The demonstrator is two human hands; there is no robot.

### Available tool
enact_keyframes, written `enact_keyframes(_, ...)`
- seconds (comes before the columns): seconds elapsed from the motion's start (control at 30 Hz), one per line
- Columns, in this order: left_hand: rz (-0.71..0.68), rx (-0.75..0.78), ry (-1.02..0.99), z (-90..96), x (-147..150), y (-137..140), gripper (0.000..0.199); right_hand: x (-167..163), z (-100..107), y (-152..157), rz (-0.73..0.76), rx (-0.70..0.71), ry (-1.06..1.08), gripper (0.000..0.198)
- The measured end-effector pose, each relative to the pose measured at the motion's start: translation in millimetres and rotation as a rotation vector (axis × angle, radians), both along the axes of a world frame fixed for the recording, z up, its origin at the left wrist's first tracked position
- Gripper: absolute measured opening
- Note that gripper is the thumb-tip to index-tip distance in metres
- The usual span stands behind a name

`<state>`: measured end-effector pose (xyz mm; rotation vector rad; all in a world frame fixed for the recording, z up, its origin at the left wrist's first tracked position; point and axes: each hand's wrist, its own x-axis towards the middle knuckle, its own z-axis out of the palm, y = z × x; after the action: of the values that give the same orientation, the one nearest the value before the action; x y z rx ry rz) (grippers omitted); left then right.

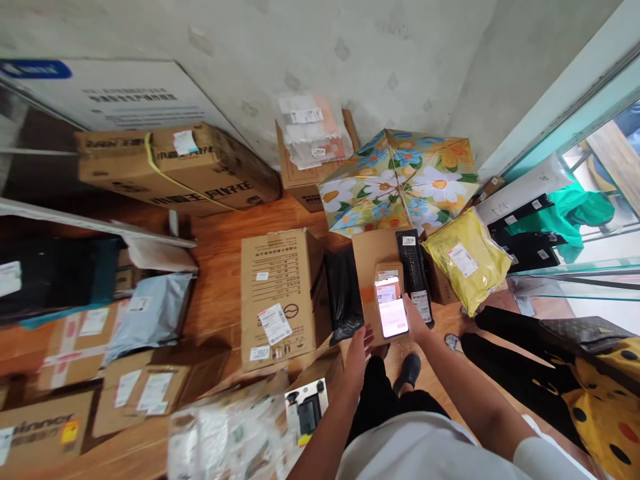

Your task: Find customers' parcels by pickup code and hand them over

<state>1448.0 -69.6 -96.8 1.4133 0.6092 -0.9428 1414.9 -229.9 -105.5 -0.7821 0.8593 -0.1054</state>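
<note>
While the right hand (416, 319) holds a phone (393, 310), the box (374, 248) below seems closed.

A pale grey short-sleeved shirt (410, 448) tops black bottoms (369, 407) and dark footwear (411, 368).

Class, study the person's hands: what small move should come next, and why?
Probably bring the left hand across to tap the phone. It is lit and held by the right hand above the brown box, while the left hand looks open and appears to grip nothing.
</note>
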Motion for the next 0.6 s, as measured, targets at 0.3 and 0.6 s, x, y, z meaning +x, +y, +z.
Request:
enact_keyframes(0.3,0.018,-0.018,-0.017,-11.2,-5.1,-7.0,0.036,6.3,13.3,0.2,0.078,0.065,0.020,0.054)
enact_keyframes(0.6,-0.021,0.020,-0.018,-8.6,0.9,-7.9,0.035,-9.5,12.2,-2.5,0.045,0.000,0.045,0.063)
